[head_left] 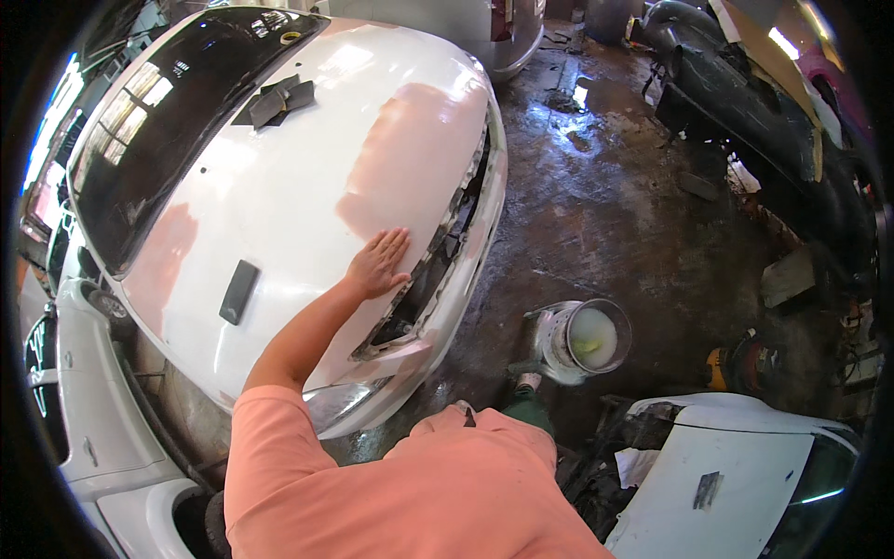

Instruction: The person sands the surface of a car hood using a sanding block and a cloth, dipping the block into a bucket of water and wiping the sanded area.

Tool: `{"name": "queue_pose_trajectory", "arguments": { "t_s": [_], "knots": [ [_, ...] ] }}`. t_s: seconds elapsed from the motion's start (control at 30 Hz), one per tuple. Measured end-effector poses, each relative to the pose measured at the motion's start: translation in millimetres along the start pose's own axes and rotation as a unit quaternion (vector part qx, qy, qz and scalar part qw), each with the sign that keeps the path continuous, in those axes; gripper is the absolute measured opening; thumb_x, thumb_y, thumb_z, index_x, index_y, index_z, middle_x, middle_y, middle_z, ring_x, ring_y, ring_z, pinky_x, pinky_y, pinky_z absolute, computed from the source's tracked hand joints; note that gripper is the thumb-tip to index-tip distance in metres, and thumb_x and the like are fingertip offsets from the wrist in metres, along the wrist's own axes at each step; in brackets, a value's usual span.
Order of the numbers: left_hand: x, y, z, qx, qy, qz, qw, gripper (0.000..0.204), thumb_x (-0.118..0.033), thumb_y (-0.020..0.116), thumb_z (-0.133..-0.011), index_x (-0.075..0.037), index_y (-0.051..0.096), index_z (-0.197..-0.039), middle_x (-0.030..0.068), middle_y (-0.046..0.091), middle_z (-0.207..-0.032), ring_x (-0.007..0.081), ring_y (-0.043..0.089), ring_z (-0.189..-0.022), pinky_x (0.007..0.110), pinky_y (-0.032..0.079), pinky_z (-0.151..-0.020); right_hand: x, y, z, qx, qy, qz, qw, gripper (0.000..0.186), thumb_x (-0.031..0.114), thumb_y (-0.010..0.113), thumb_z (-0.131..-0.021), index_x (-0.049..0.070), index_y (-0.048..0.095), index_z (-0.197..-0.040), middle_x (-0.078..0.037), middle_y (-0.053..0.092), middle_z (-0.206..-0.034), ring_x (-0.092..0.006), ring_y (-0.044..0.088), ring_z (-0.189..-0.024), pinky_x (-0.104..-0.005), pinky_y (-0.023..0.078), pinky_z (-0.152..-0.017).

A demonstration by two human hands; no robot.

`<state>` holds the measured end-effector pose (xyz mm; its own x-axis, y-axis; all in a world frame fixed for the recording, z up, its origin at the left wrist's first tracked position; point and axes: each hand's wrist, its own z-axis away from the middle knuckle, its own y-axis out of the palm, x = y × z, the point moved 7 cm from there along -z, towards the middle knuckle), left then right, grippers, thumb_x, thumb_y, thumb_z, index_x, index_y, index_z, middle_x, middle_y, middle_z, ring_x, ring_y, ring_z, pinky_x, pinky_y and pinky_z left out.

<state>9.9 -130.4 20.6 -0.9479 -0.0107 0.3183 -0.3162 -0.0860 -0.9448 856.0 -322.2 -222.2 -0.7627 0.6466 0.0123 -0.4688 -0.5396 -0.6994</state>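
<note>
My left hand (380,262) lies flat, palm down and fingers together, on the front of a white car hood (279,205). It rests at the lower edge of a large pink filler patch (410,158), near the open grille gap (438,261). It holds nothing. A black sanding block (238,292) lies on the hood to the left of my forearm. A smaller pink patch (163,261) is further left. My right hand is out of view.
Dark sandpaper sheets (275,101) lie near the windshield (158,121), with a tape roll (291,37) on the glass. A bucket (589,339) of whitish liquid stands on the wet floor (605,214). Another white panel (717,475) sits lower right; black bumpers (745,102) upper right.
</note>
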Motion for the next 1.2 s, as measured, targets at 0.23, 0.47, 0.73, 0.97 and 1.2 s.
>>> {"name": "queue_pose_trajectory", "arguments": {
  "t_s": [0.23,0.47,0.73,0.97,1.2],
  "knots": [
    [26.7,-0.8,-56.1,0.013,-0.028,-0.007,1.0,0.091,-0.069,0.032,-0.11,-0.003,0.023,-0.172,0.0141,0.018,-0.182,0.0269,0.012,-0.169,0.044,0.005,-0.137,-34.2,17.9,-7.9,0.021,0.052,0.053,0.997,0.063,0.043,0.074,-0.098,-0.006,0.066,-0.137,-0.029,0.071,-0.132,-0.0435,0.069,-0.123,-0.0557,0.055,-0.1],
    [12.9,-11.1,-50.2,0.023,-0.048,0.0,0.999,0.093,-0.069,0.029,-0.11,-0.001,0.022,-0.172,0.015,0.016,-0.182,0.0269,0.009,-0.169,0.043,0.004,-0.138,9.0,-46.9,-15.0,-0.021,-0.137,0.031,0.99,0.057,0.044,0.078,-0.094,-0.006,0.071,-0.121,-0.029,0.073,-0.12,-0.0458,0.071,-0.11,-0.0542,0.055,-0.092],
    [10.1,-1.7,43.3,0.019,-0.062,0.019,0.998,0.091,-0.068,0.031,-0.11,0.0,0.022,-0.172,0.0151,0.017,-0.182,0.0274,0.01,-0.169,0.043,0.006,-0.138,83.1,-86.3,-11.7,-0.053,-0.212,0.03,0.975,0.053,0.042,0.079,-0.092,-0.005,0.074,-0.116,-0.028,0.076,-0.111,-0.0472,0.072,-0.107,-0.0541,0.054,-0.094],
    [-12.8,-9.8,106.1,-0.011,-0.08,0.034,0.996,0.088,-0.064,0.032,-0.111,0.0,0.024,-0.171,0.0152,0.019,-0.181,0.0277,0.011,-0.169,0.043,0.007,-0.137,57.5,-54.5,-104.6,-0.034,-0.189,0.131,0.973,0.059,0.045,0.079,-0.093,-0.005,0.073,-0.122,-0.03,0.075,-0.121,-0.0484,0.07,-0.118,-0.0548,0.054,-0.1],
    [-38.1,-9.2,171.9,-0.003,-0.188,0.115,0.975,0.08,-0.056,0.043,-0.112,0.001,0.034,-0.167,0.0165,0.023,-0.18,0.0339,0.013,-0.168,0.049,0.009,-0.137,129.7,-103.8,-70.1,-0.048,-0.29,0.112,0.949,0.053,0.043,0.076,-0.093,-0.004,0.071,-0.117,-0.032,0.074,-0.112,-0.0527,0.07,-0.112,-0.057,0.054,-0.095]
  ]
}}
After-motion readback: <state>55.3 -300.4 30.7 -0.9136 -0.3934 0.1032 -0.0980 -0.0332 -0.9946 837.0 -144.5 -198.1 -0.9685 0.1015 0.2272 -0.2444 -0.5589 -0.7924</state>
